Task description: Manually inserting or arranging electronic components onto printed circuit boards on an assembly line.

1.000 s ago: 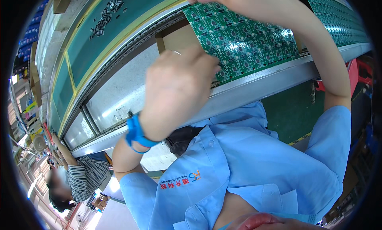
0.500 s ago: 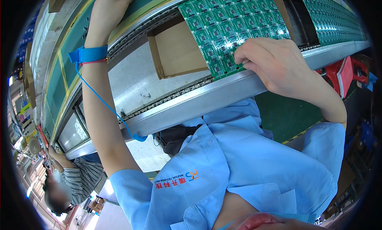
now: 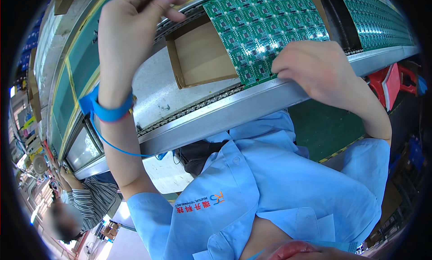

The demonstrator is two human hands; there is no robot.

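A green circuit board panel (image 3: pixel 266 26), with many repeated small circuits, lies across the chain conveyor. Over its near right part hovers my right hand (image 3: pixel 317 71), its fingers curled and pinched; whatever they hold is hidden. My left hand (image 3: pixel 130 33), a blue wrist strap (image 3: pixel 110 108) below it, is raised over the conveyor's far rail, left of the panel. Its thumb and fingers are drawn together, and anything between them is too small to make out. Under the conveyor opening, beside the panel, sits a shallow cardboard box (image 3: pixel 200 57).
A metal rail (image 3: pixel 216 111) runs along the conveyor's near side. Farther right lies another green panel (image 3: pixel 375 21). A green work strip (image 3: pixel 83 75) with yellow edges borders the far side. Red stools (image 3: pixel 396 84) stand at right; another person (image 3: pixel 92 199) works at far left.
My left hand has come back from the green strip toward the panel, nearer to me. My right hand has shifted slightly right over the panel. The panel has moved slightly right.
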